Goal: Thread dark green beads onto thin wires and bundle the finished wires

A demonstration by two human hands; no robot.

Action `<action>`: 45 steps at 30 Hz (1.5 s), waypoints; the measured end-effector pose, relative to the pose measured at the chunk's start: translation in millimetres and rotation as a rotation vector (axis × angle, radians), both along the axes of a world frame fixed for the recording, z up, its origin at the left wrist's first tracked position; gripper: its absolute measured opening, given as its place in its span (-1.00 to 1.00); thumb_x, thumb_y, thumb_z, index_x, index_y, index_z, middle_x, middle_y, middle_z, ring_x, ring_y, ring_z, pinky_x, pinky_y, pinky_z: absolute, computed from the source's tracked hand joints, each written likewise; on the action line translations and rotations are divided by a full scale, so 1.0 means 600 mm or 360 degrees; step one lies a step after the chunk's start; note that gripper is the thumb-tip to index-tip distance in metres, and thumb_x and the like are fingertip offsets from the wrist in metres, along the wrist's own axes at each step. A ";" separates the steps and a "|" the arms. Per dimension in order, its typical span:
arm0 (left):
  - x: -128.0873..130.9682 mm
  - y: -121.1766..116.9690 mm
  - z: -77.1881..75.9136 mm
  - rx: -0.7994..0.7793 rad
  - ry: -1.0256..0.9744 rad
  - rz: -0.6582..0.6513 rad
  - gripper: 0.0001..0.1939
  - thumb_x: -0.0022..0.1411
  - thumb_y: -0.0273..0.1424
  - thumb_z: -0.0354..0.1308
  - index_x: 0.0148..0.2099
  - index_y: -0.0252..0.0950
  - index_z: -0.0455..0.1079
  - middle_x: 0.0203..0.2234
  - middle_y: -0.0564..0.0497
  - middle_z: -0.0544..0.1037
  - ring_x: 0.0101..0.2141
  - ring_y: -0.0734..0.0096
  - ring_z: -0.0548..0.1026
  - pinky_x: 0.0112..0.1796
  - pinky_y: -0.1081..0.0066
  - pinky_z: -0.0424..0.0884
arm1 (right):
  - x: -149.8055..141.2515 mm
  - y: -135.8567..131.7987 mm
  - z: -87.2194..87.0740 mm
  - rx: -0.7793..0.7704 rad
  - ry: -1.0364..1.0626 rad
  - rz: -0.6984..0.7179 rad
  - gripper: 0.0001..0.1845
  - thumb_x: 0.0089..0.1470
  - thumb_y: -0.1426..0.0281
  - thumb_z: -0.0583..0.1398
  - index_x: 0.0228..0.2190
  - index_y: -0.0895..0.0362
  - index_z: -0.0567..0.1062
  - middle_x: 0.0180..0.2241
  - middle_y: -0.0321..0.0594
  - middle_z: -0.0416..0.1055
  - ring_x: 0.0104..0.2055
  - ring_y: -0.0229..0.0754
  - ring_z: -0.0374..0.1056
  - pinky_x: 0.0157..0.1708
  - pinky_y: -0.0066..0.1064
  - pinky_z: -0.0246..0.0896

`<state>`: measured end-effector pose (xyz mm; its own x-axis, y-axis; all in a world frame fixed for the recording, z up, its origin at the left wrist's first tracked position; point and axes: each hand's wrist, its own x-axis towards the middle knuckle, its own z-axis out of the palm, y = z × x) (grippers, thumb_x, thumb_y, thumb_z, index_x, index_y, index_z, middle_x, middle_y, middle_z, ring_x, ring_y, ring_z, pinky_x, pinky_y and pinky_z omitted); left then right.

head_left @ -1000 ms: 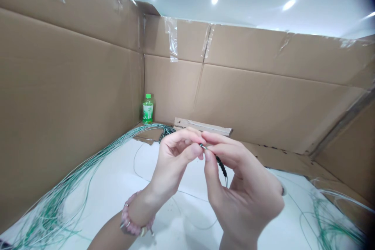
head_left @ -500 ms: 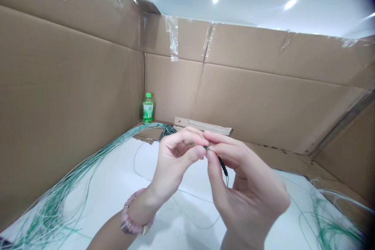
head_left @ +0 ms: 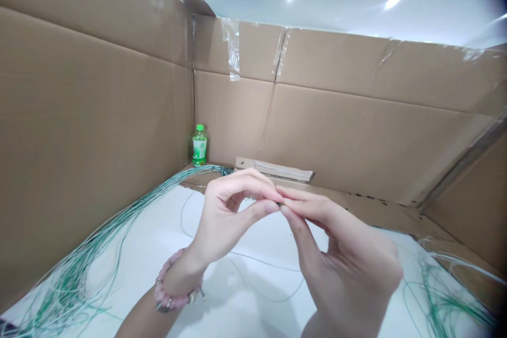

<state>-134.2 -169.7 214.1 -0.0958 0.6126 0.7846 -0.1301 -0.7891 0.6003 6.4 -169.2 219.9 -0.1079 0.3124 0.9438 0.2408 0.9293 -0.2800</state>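
Both hands meet at fingertip height over the white tabletop (head_left: pixel 206 280). My left hand (head_left: pixel 227 216), with a pink beaded bracelet (head_left: pixel 174 282) at its wrist, pinches thumb against fingers. Close against it, my right hand (head_left: pixel 340 248) makes a like pinch. Between the fingertips shows a tiny bit of a dark green strand (head_left: pixel 280 204); the fingers cover the rest of it. A thin thread (head_left: pixel 269 263) curves across the white surface below the hands.
Long green and white strands (head_left: pixel 79 274) lie along the left side, reaching the back. More strands (head_left: pixel 447 296) lie tangled at the right. A green bottle (head_left: pixel 199 147) stands in the back left corner. Taped cardboard walls (head_left: pixel 356 132) enclose the table; a cardboard strip (head_left: pixel 273 169) lies at the back.
The left hand has shifted slightly left and the right hand slightly right, their fingertips still together. The black knobby length that hung below the right fingers is now out of sight.
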 end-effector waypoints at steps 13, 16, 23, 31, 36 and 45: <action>-0.010 -0.004 0.004 0.0171 0.0281 0.0526 -0.87 0.14 -0.59 0.27 -0.34 -0.26 0.55 -0.46 0.05 0.57 -0.42 0.54 0.50 -0.42 0.58 0.45 | 0.007 0.024 0.005 -0.0249 -0.0039 0.0203 -0.84 -0.02 0.58 0.33 -0.47 0.09 0.54 -0.52 -0.51 0.53 -0.55 -0.49 0.37 -0.47 -0.75 0.32; -0.010 -0.006 0.003 0.0222 0.0328 0.0575 -0.88 0.15 -0.60 0.25 -0.36 -0.29 0.50 -0.50 0.06 0.54 -0.43 0.55 0.48 -0.42 0.58 0.44 | 0.003 0.024 0.006 -0.0273 0.0001 0.0253 -0.83 -0.02 0.62 0.31 -0.44 0.10 0.54 -0.50 -0.49 0.53 -0.51 -0.48 0.40 -0.41 -0.75 0.36; -0.011 -0.009 0.003 0.0270 0.0433 0.0681 -0.89 0.18 -0.61 0.21 -0.35 -0.31 0.45 -0.49 0.06 0.50 -0.43 0.56 0.44 -0.41 0.57 0.42 | -0.011 0.021 0.006 -0.0358 0.0040 0.0186 -0.84 -0.07 0.62 0.22 -0.48 0.12 0.46 -0.52 -0.45 0.48 -0.49 -0.40 0.42 -0.36 -0.61 0.44; -0.013 -0.008 0.004 0.0266 0.0419 0.0733 -0.89 0.17 -0.59 0.22 -0.36 -0.29 0.46 -0.49 0.07 0.52 -0.44 0.55 0.45 -0.44 0.56 0.41 | -0.011 0.021 0.010 -0.0353 -0.0021 0.0217 -0.86 0.00 0.59 0.25 -0.43 0.11 0.53 -0.47 -0.42 0.55 -0.48 -0.41 0.44 -0.38 -0.64 0.42; -0.012 -0.011 0.004 0.0237 0.0397 0.0739 -0.88 0.19 -0.59 0.20 -0.36 -0.28 0.43 -0.50 0.08 0.49 -0.46 0.57 0.43 -0.44 0.57 0.40 | -0.010 0.019 0.011 -0.0448 -0.0041 0.0222 -0.86 -0.07 0.57 0.23 -0.43 0.11 0.48 -0.49 -0.40 0.52 -0.47 -0.33 0.46 -0.43 -0.55 0.44; -0.014 -0.010 0.003 0.0231 0.0373 0.0795 -0.85 0.19 -0.61 0.19 -0.37 -0.28 0.41 -0.50 0.10 0.47 -0.46 0.60 0.41 -0.45 0.59 0.37 | 0.004 0.022 0.011 -0.0548 -0.0193 0.0233 -0.89 0.00 0.54 0.25 -0.49 0.13 0.53 -0.55 -0.42 0.50 -0.52 -0.40 0.39 -0.45 -0.59 0.39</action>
